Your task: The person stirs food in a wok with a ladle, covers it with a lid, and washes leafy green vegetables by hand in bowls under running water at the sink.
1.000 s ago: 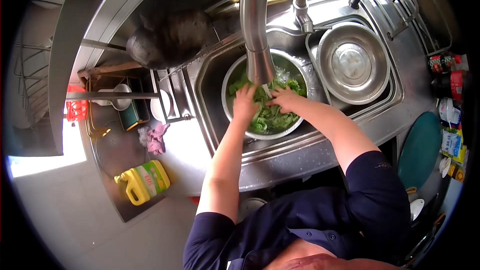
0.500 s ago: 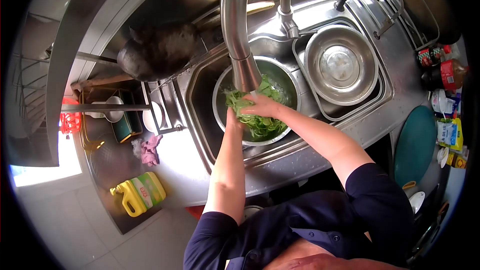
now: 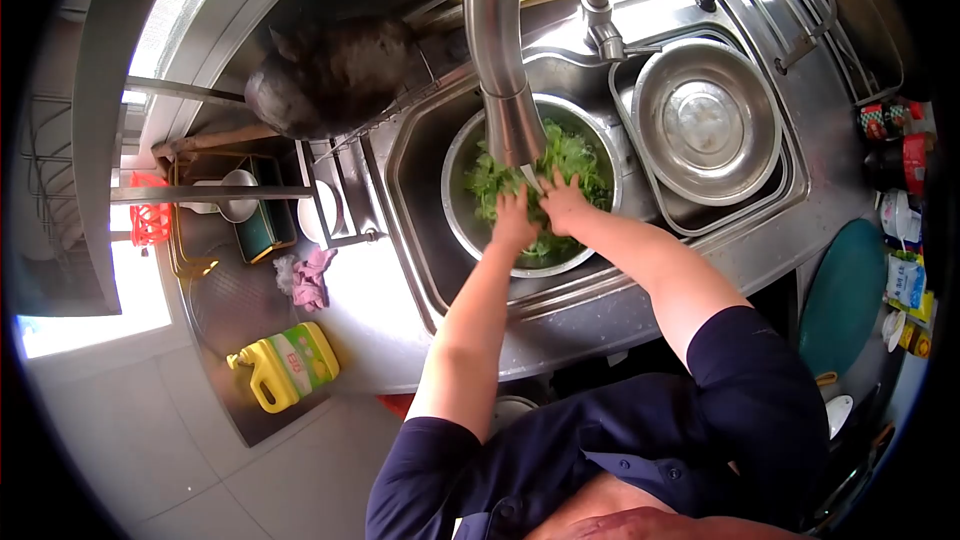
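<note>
Leafy greens (image 3: 572,162) fill a round metal basin (image 3: 457,216) that sits in the left sink bowl. Water runs onto them from the faucet (image 3: 512,125) just above. My left hand (image 3: 514,219) lies on the near left part of the greens, fingers spread and pointing away from me. Beside it, my right hand (image 3: 566,204) rests on the greens with its fingers apart, close to the stream. Both hands touch the leaves without gripping any that I can see.
An empty metal basin (image 3: 706,124) stands on a tray in the right sink bowl. A dark wok (image 3: 330,85) is behind on the left. On the counter lie a pink cloth (image 3: 311,280) and a yellow detergent jug (image 3: 290,365). A green board (image 3: 842,298) stands at right.
My hands have let go of the bunch of greens they held together and moved apart. The leaves now spread across the basin. The whole view has shifted slightly.
</note>
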Action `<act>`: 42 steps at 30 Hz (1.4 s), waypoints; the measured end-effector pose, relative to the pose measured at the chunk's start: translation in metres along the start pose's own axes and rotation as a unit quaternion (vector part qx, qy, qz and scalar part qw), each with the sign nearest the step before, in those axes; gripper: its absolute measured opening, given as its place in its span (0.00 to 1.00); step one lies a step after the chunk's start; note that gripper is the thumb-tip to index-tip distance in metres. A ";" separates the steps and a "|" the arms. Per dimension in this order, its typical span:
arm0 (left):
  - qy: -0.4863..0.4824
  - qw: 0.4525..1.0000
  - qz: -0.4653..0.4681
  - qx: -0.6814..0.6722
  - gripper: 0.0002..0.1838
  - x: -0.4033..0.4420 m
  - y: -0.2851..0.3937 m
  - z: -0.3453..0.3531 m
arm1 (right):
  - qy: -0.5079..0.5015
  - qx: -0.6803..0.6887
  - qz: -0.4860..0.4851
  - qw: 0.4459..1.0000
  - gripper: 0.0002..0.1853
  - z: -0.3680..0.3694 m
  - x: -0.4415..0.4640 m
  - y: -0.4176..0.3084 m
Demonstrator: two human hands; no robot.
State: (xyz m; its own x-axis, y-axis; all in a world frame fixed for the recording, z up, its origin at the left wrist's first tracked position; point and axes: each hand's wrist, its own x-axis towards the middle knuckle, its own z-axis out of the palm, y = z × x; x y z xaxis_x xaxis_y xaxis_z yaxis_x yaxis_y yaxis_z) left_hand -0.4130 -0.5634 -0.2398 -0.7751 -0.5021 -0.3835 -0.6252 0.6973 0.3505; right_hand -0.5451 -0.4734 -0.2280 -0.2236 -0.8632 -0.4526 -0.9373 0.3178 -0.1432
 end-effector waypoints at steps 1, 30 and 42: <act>-0.070 0.996 -0.017 0.051 0.49 -0.003 0.003 0.006 | -0.045 0.004 -0.048 0.998 0.29 0.001 0.005 0.007; -0.190 0.976 -0.029 0.106 0.24 -0.090 -0.040 -0.055 | 0.044 0.007 -0.004 0.999 0.29 0.012 0.051 -0.002; -0.179 0.981 -0.066 0.018 0.27 -0.120 -0.018 -0.072 | 0.035 0.029 0.056 0.997 0.35 0.019 0.022 -0.035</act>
State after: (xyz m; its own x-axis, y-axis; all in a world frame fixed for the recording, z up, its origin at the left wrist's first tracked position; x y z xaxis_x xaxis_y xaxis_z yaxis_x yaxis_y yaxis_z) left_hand -0.3156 -0.5525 -0.1381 -0.6016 -0.3821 -0.7015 -0.7093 0.6594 0.2491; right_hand -0.5126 -0.4960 -0.2500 -0.3455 -0.8463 -0.4055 -0.8893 0.4333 -0.1464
